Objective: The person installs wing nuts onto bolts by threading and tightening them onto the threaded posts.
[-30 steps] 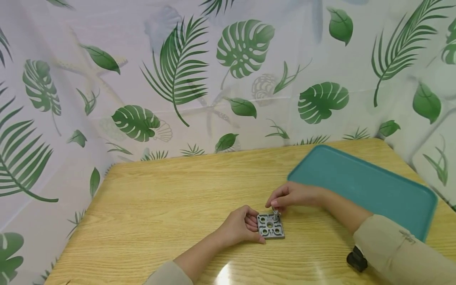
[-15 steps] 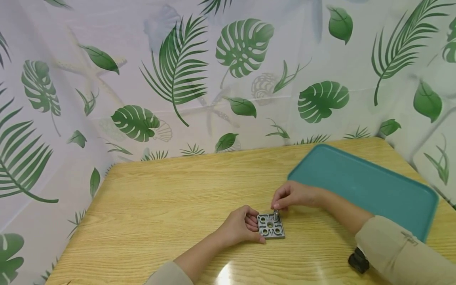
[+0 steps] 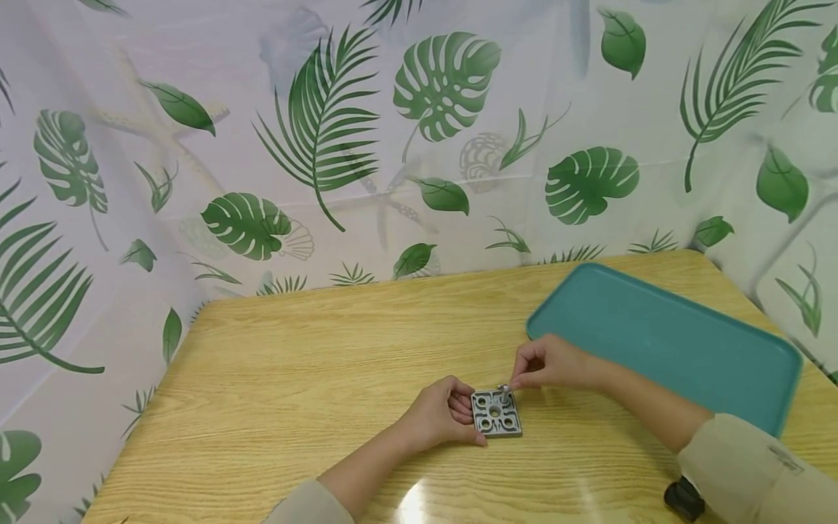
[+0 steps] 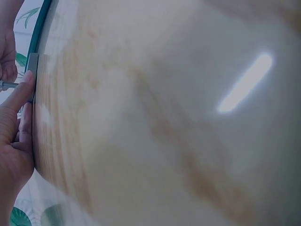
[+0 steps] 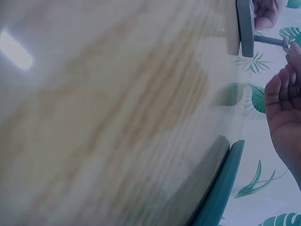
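A square grey metal plate [image 3: 495, 423] with several round holes lies on the wooden table. A slim silver bolt [image 3: 505, 395] stands upright at its far right hole; the right wrist view shows the bolt's shank [image 5: 269, 40] rising from the plate. My left hand [image 3: 435, 415] grips the plate's left side, thumb along the near edge and fingers at the far left. At the bolt's head, the thumb and fingertips of my right hand [image 3: 550, 364] meet its right side. Part of the right hand lies outside the right wrist view, so the exact pinch is partly hidden.
A teal tray [image 3: 661, 331] lies at the right of the table [image 3: 314, 364], beyond my right forearm. A leaf-patterned cloth [image 3: 366, 145] hangs behind the table. Under the right sleeve is a black object [image 3: 684, 498], perhaps the wrist camera.
My right hand has shifted from above the bolt to its right side, and the forearm has moved right. The left hand and the plate stay put.
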Action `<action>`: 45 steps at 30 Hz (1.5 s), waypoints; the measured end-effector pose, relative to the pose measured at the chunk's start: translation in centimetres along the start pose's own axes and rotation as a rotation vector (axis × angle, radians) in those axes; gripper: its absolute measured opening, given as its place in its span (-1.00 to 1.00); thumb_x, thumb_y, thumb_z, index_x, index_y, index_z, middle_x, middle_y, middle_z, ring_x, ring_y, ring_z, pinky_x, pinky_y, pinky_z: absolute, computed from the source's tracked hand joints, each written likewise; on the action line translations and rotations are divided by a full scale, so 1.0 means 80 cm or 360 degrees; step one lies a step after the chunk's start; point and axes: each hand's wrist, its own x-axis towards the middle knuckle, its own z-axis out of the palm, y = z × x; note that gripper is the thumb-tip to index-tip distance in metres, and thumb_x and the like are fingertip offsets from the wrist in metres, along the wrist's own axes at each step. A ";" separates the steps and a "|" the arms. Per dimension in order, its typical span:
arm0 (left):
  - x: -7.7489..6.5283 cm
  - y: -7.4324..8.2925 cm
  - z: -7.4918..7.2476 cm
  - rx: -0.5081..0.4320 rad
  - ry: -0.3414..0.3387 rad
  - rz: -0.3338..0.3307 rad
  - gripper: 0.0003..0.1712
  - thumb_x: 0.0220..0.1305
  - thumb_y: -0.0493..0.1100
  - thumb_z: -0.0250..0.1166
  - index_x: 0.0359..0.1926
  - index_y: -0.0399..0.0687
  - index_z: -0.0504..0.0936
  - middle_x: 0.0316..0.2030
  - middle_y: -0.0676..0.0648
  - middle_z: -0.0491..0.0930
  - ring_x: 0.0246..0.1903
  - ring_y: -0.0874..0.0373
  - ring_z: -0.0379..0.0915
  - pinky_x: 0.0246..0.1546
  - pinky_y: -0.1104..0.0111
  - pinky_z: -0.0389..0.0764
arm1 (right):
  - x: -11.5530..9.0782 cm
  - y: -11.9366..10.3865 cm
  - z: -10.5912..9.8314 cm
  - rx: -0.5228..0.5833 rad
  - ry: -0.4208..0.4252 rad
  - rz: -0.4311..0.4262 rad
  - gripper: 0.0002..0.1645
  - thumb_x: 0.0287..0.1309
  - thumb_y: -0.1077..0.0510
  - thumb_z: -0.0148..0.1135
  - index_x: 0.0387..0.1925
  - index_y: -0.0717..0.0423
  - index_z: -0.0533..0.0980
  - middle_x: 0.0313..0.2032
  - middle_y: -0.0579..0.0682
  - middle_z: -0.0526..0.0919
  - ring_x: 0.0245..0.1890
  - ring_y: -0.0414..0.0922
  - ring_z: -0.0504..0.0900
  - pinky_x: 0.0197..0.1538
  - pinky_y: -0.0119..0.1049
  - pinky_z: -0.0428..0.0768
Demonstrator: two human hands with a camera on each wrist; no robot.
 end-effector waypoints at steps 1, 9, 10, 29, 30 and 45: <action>0.000 0.000 0.000 0.0002 0.0001 -0.0001 -0.31 -0.25 -0.38 0.57 -0.01 -0.27 0.46 -0.29 -0.03 0.51 -0.34 0.22 0.51 -0.28 0.52 0.63 | -0.002 -0.002 0.002 -0.0041 0.0029 -0.0037 -0.89 0.10 0.18 0.34 -0.48 0.13 0.61 -0.50 0.03 0.63 -0.56 -0.37 0.47 -0.53 -0.45 0.52; -0.002 0.002 0.000 0.0005 0.0014 -0.0005 -0.31 -0.25 -0.37 0.58 -0.02 -0.27 0.46 -0.29 -0.03 0.51 -0.34 0.23 0.51 -0.28 0.52 0.63 | -0.009 -0.015 0.019 -0.0413 0.0209 -0.0335 -0.77 0.08 0.25 0.34 -0.57 -0.04 0.50 -0.57 -0.22 0.49 -0.58 -0.46 0.31 -0.59 -0.52 0.42; -0.002 0.002 0.000 0.0005 0.0016 -0.0003 -0.31 -0.25 -0.38 0.57 -0.02 -0.27 0.46 -0.29 -0.03 0.51 -0.34 0.23 0.50 -0.29 0.52 0.63 | -0.010 -0.016 0.021 -0.0462 0.0219 -0.0361 -0.77 0.07 0.25 0.35 -0.58 -0.05 0.49 -0.57 -0.23 0.48 -0.58 -0.47 0.30 -0.60 -0.54 0.40; -0.001 -0.001 0.001 0.0027 0.0008 -0.0010 -0.29 -0.24 -0.37 0.57 0.02 -0.26 0.46 -0.28 -0.02 0.50 -0.34 0.24 0.50 -0.28 0.53 0.62 | -0.010 0.009 0.003 0.0307 0.0033 0.0231 -0.81 0.15 0.28 0.26 -0.31 0.41 0.56 -0.52 0.01 0.63 -0.54 -0.28 0.54 -0.48 -0.34 0.59; -0.001 -0.001 0.001 0.0029 0.0006 -0.0008 -0.29 -0.24 -0.36 0.57 0.02 -0.26 0.46 -0.28 -0.02 0.50 -0.34 0.24 0.50 -0.28 0.53 0.62 | -0.008 0.011 0.002 0.0335 0.0056 0.0280 -0.77 0.17 0.26 0.25 -0.26 0.44 0.56 -0.48 -0.02 0.65 -0.51 -0.27 0.55 -0.43 -0.34 0.60; 0.001 -0.002 0.000 0.0040 0.0004 0.0005 -0.29 -0.25 -0.33 0.59 0.00 -0.27 0.46 -0.28 -0.01 0.51 -0.34 0.25 0.52 -0.28 0.54 0.62 | 0.011 0.021 0.003 0.0702 -0.0193 0.0220 -0.61 0.23 0.28 0.18 -0.13 0.65 0.46 -0.29 -0.07 0.68 -0.37 -0.30 0.61 -0.24 -0.39 0.66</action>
